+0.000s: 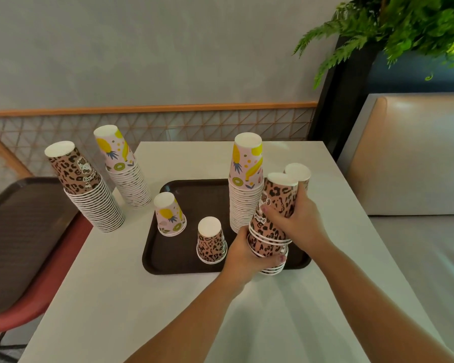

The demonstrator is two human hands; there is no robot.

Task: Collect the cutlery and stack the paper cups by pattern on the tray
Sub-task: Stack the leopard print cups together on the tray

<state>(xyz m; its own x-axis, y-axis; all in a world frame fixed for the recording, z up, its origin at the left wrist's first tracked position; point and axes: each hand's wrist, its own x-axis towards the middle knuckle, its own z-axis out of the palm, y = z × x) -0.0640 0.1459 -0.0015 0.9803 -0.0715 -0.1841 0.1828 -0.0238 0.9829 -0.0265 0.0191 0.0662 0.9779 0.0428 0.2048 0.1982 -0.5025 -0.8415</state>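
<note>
Leopard stack (269, 231) between both hands' fingers (279, 258)

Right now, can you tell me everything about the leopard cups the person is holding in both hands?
The stack of brown leopard-print paper cups is upside down, white bottoms up, at the front right corner of the dark brown plastic tray. It leans slightly right, with gaps between its rims. The left hand wraps its lower part; the right hand grips its upper part. A second cup bottom shows behind the top.
</note>
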